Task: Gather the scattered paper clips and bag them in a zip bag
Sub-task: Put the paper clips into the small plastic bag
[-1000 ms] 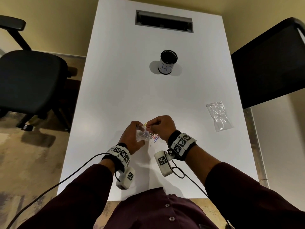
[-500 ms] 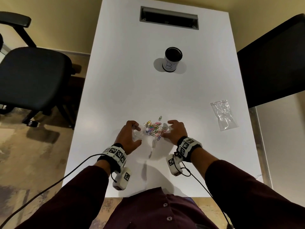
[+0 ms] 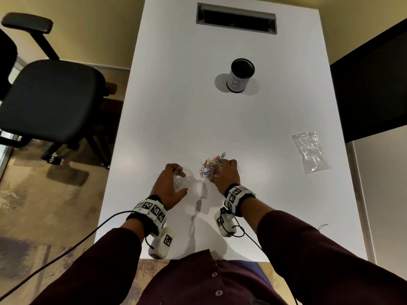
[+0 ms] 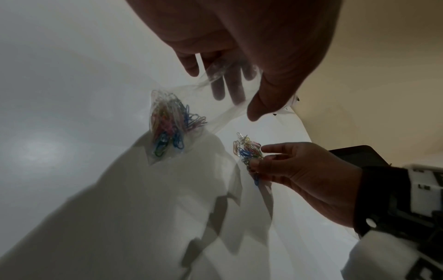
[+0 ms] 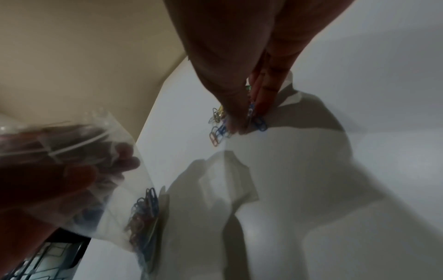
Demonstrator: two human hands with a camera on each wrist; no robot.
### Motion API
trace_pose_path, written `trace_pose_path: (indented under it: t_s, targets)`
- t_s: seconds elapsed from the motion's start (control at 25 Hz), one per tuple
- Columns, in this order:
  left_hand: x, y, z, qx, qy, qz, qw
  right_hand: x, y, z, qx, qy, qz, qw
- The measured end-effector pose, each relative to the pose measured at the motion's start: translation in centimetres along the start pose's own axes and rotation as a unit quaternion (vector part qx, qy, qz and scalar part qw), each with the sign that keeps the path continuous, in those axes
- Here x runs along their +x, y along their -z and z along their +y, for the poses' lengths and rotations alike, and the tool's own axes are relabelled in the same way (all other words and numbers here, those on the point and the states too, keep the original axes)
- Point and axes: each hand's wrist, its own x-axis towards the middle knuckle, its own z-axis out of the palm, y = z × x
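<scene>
A pile of coloured paper clips (image 3: 211, 167) lies on the white table (image 3: 220, 119) in front of me. My right hand (image 3: 223, 172) is on the pile's right side, its fingers and thumb pinching a bunch of clips (image 4: 249, 151) (image 5: 256, 117). My left hand (image 3: 170, 183) grips the mouth of a clear zip bag (image 3: 184, 180) just left of the pile. The bag (image 4: 191, 113) hangs from those fingers with several clips (image 4: 167, 127) in its bottom; the same bagged clips (image 5: 143, 217) show in the right wrist view.
A second clear zip bag (image 3: 309, 150) lies flat near the table's right edge. A black cup with a white label (image 3: 240, 78) stands farther back. A cable slot (image 3: 235, 18) is at the far end. An office chair (image 3: 44, 97) stands left; a dark panel (image 3: 370, 84) stands right.
My right hand left the bag's mouth, dropped to the table and closed on the clip pile. The left hand with the bag moved slightly left and away from the pile.
</scene>
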Motion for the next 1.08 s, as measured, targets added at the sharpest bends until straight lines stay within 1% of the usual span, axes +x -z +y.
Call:
trace_pose_path:
  t_s: [0.08,0.16,0.28,0.4,0.6,0.72,0.88,1.08]
  targets:
    - [0.0,0.0,0.0,0.0,-0.01,0.001,1.0,0.4,0.5,0.0,0.006,0.024,0.019,1.0]
    - [0.1,0.1,-0.1,-0.001,-0.014,0.002,1.0,0.7,1.0,0.1,-0.053,0.035,0.037,0.997]
    - [0.1,0.1,-0.2,0.001,-0.015,-0.003,1.0,0.8,1.1,0.2,-0.144,0.029,0.018,0.989]
    - [0.0,0.3,-0.4,0.003,-0.015,-0.005,1.0,0.7,0.1,-0.5,-0.18,0.055,-0.009,0.982]
    - [0.2,0.9,-0.9,0.003,-0.008,-0.017,1.0,0.5,-0.9,-1.5,-0.155,0.113,0.024,0.981]
    - [0.5,1.2,-1.1,0.004,-0.008,-0.019,1.0,0.8,-0.9,-1.3,-0.155,0.131,0.023,0.979]
    - [1.0,1.3,-0.8,0.001,-0.013,-0.026,1.0,1.7,-0.3,-0.9,-0.166,0.12,0.014,0.979]
    - [1.6,1.3,-0.5,0.001,-0.01,-0.031,0.999,2.4,0.6,-0.7,-0.127,0.086,0.027,0.988]
